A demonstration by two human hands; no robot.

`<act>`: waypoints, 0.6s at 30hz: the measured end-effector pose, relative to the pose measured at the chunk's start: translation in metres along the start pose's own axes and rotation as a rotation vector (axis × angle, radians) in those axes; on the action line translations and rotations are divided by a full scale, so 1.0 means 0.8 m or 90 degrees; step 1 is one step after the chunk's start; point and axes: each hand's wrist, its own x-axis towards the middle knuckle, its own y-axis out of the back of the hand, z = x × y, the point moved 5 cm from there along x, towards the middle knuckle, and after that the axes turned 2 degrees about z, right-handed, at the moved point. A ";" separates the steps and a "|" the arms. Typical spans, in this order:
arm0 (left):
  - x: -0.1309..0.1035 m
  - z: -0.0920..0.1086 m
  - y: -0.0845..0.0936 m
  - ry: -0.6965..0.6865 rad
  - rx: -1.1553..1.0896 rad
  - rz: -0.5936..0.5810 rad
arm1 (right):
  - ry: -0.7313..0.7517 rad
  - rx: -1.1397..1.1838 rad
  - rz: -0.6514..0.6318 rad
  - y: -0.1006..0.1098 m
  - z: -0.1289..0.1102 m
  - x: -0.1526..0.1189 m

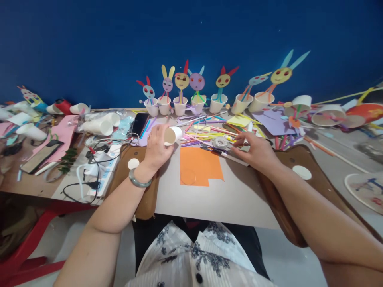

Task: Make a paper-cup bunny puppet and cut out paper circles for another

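Observation:
My left hand (pixel 158 145) is closed around a white paper cup (pixel 177 133), tipped on its side with its mouth facing me. My right hand (pixel 254 147) hovers over the craft supplies, thumb and fingers apart. Close to its fingers is a small white object (pixel 250 126), partly hidden, whose kind I cannot make out. A black-and-white pen (pixel 229 156) lies just below that hand, beside a roll of clear tape (pixel 220 142). Between my hands an orange paper sheet (pixel 200 165) lies flat, with a notch cut from its lower right corner and a faint circle drawn on it.
Several paper cups with rabbit-faced figures (pixel 181 81) line the back by the blue wall. Colourful sticks (pixel 206 133) lie scattered before them. A phone (pixel 139 124), a power strip (pixel 103 175) with cables and stacked cups (pixel 101 124) are at left. Brown pads (pixel 289 191) lie under my forearms.

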 end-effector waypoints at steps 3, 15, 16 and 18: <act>0.000 -0.003 0.000 -0.005 -0.038 0.008 | 0.010 0.003 -0.008 0.000 -0.001 -0.001; 0.011 -0.037 0.026 0.063 -0.050 0.155 | -0.011 -0.020 -0.131 -0.014 -0.003 -0.005; 0.011 -0.036 0.028 0.055 -0.060 0.169 | -0.010 -0.025 -0.140 -0.015 -0.004 -0.005; 0.011 -0.038 0.032 0.045 -0.080 0.203 | -0.003 -0.032 -0.149 -0.019 -0.006 -0.006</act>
